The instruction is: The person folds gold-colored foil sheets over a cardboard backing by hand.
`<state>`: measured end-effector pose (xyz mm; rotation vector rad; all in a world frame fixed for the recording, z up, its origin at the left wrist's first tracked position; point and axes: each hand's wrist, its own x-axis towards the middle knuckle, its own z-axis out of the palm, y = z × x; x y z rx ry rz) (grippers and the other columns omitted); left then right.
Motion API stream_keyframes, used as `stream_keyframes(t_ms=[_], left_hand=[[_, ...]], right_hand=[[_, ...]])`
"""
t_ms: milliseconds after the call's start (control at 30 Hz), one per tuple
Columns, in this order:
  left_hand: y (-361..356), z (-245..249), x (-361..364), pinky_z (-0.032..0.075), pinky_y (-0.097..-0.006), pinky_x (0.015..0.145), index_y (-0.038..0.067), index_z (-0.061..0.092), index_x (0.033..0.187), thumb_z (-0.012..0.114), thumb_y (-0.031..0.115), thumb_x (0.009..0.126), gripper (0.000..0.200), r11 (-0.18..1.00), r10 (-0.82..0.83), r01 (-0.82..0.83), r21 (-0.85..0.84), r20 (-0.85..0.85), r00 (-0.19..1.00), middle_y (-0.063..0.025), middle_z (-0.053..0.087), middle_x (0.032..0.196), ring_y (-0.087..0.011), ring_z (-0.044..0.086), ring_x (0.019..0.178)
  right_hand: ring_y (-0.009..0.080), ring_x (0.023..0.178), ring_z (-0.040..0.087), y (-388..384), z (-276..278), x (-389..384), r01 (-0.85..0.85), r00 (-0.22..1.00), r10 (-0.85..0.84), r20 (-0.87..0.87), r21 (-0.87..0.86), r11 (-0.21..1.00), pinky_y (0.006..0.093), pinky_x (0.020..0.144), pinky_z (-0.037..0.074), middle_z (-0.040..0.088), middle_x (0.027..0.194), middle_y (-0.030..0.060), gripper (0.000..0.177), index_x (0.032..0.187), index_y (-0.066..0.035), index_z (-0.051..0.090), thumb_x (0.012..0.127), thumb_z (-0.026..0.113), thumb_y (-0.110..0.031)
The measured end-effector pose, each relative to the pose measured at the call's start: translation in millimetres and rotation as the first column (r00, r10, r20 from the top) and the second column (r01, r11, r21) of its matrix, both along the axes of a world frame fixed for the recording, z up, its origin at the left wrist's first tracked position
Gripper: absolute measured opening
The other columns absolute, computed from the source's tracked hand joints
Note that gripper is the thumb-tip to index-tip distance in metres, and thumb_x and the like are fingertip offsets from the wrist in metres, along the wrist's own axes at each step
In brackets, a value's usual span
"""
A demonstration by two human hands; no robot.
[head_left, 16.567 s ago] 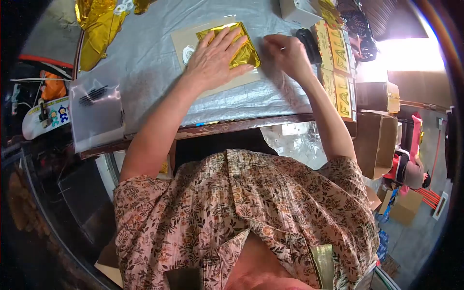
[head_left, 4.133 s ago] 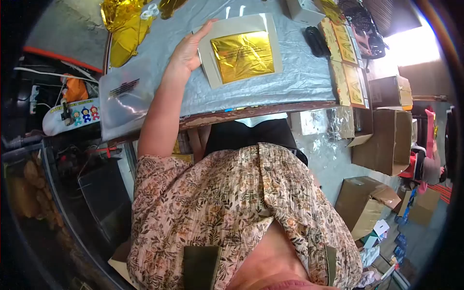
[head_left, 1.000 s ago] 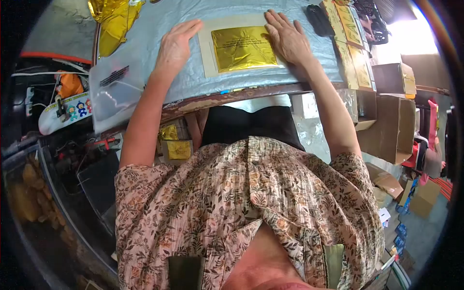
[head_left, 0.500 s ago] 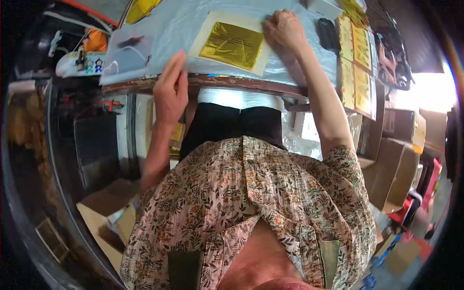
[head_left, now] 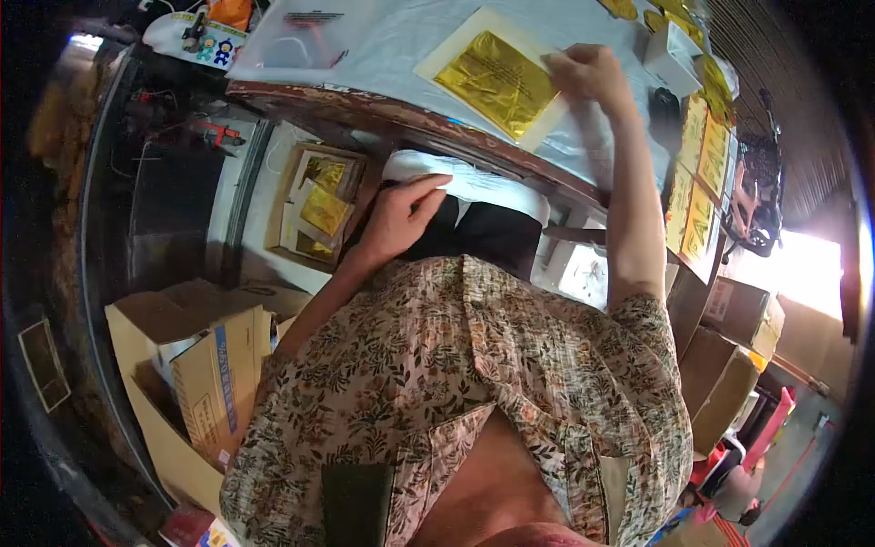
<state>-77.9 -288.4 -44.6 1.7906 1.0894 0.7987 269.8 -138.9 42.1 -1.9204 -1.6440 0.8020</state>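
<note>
left hand point(head_left: 401, 214) below the table edge, fingers loose, holding nothing, nearest a shallow cardboard tray of gold foil packets point(head_left: 314, 205) on the floor. farther, on the grey-covered table point(head_left: 392, 46): right hand point(head_left: 588, 75) curled at the corner of the beige card with gold foil square point(head_left: 497, 73), probably pinching to steady it.
</note>
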Motion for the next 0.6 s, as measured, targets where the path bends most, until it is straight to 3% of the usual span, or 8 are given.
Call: stream_keyframes(t_ms=[133, 200, 300, 333, 400, 500, 567, 600], left_hand=[[8, 6, 1, 0.053, -0.0297, 0.086, 0.000, 0.066, 0.126, 0.062, 0.015, 0.101, 0.029, 0.984, -0.160, 0.164, -0.067, 0.066, 0.985, -0.0127, 0.072, 0.120, -0.0184, 0.069, 0.106], [15, -7, 1, 0.053, -0.0311, 0.090, -0.001, 0.065, 0.129, 0.064, 0.015, 0.101, 0.032, 0.985, -0.174, 0.172, 0.025, 0.132, 0.976, -0.0097, 0.072, 0.120, -0.0186, 0.069, 0.109], [13, 4, -4, 0.053, -0.0352, 0.094, -0.003, 0.047, 0.145, 0.073, 0.023, 0.095, 0.062, 0.943, -0.143, 0.279, -0.182, 0.535, 0.833, -0.0147, 0.065, 0.133, -0.0221, 0.065, 0.119], [11, 0, -5, 0.052, -0.0355, 0.097, -0.003, 0.040, 0.151, 0.075, 0.025, 0.094, 0.072, 0.933, -0.102, 0.306, -0.188, 0.679, 0.727, -0.0145, 0.061, 0.139, -0.0234, 0.061, 0.125], [6, 1, -22, 0.051, -0.0333, 0.098, -0.002, 0.036, 0.153, 0.074, 0.023, 0.095, 0.073, 0.934, -0.091, 0.311, -0.176, 0.725, 0.683, -0.0151, 0.058, 0.141, -0.0223, 0.057, 0.128], [0, -7, -57, 0.053, -0.0321, 0.095, -0.001, 0.050, 0.142, 0.071, 0.021, 0.097, 0.055, 0.876, -0.083, 0.407, -0.256, 0.753, 0.653, -0.0121, 0.064, 0.130, -0.0188, 0.062, 0.117], [-12, -21, -80, 0.054, -0.0364, 0.095, -0.004, 0.060, 0.126, 0.062, 0.029, 0.102, 0.041, 0.872, 0.178, 0.196, -0.449, 0.663, 0.727, -0.0135, 0.067, 0.120, -0.0209, 0.067, 0.106], [-21, -29, -95, 0.052, -0.0371, 0.099, -0.004, 0.058, 0.128, 0.062, 0.028, 0.102, 0.041, 0.748, 0.382, 0.262, -0.610, 0.717, 0.583, -0.0146, 0.066, 0.120, -0.0220, 0.064, 0.110]], right_hand=[[0.0075, 0.077, 0.057, -17, 23, 9, 0.024, 0.908, 0.046, -0.417, 0.162, 0.986, 0.0242, 0.067, 0.043, 0.068, 0.086, -0.0043, 0.030, 0.104, -0.003, 0.077, 0.090, 0.074, -0.030], [0.0082, 0.078, 0.057, -25, 39, 17, 0.025, 0.893, 0.076, -0.444, 0.218, 0.976, 0.0233, 0.069, 0.042, 0.069, 0.090, -0.0029, 0.029, 0.110, -0.004, 0.076, 0.093, 0.071, -0.027], [0.0064, 0.074, 0.057, -67, 87, -60, 0.292, 0.915, -0.163, -0.369, 0.329, 0.898, 0.0216, 0.066, 0.041, 0.069, 0.088, -0.0008, 0.026, 0.104, -0.002, 0.076, 0.092, 0.074, -0.024], [0.0065, 0.073, 0.058, -71, 82, -76, 0.254, 0.876, -0.054, -0.479, 0.364, 0.896, 0.0211, 0.066, 0.042, 0.071, 0.088, 0.0000, 0.023, 0.103, -0.002, 0.076, 0.092, 0.075, -0.022], [0.0062, 0.071, 0.061, -89, 74, -121, 0.213, 0.848, 0.082, -0.524, 0.478, 0.852, 0.0205, 0.064, 0.044, 0.073, 0.088, 0.0020, 0.017, 0.099, -0.004, 0.077, 0.091, 0.078, -0.018], [0.0073, 0.079, 0.063, -108, 48, -183, 0.102, 0.922, 0.015, -0.386, 0.282, 0.954, 0.0215, 0.069, 0.047, 0.074, 0.092, 0.0024, 0.028, 0.107, -0.003, 0.077, 0.093, 0.075, -0.027], [0.0107, 0.082, 0.064, -110, 16, -216, -0.039, 0.901, 0.151, -0.407, 0.268, 0.962, 0.0225, 0.074, 0.048, 0.074, 0.095, 0.0056, 0.037, 0.119, 0.001, 0.072, 0.096, 0.070, -0.028], [0.0122, 0.088, 0.066, -115, 15, -235, -0.087, 0.942, 0.149, -0.302, 0.210, 0.974, 0.0235, 0.080, 0.050, 0.074, 0.099, 0.0091, 0.037, 0.123, 0.003, 0.068, 0.098, 0.068, -0.025]])
